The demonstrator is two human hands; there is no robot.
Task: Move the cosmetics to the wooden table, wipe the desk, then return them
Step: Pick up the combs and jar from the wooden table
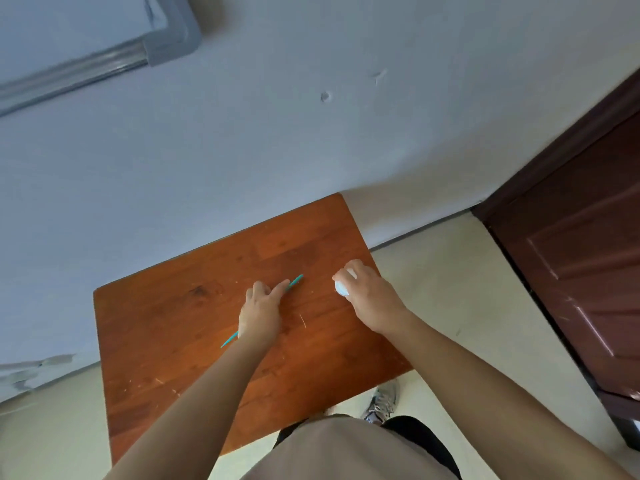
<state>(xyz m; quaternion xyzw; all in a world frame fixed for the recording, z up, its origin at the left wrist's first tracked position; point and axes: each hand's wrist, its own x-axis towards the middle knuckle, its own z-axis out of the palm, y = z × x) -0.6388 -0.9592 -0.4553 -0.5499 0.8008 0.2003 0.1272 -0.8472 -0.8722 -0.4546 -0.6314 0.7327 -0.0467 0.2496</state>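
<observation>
A reddish wooden table (166, 341) stands against the white wall. My left hand (260, 315) lies over a thin teal stick-shaped cosmetic (295, 282) on the tabletop; the stick's ends show past my fingertips and past my wrist. The fingers look curled round it. My right hand (370, 296) grips a small white round cosmetic container (342, 288) near the table's right edge, low at the surface.
A dark brown door (571, 265) stands to the right. Pale floor (460, 292) lies between the table and the door. My shoe (381, 405) shows below the table's near right corner. A grey-framed board (104, 60) hangs on the wall at upper left.
</observation>
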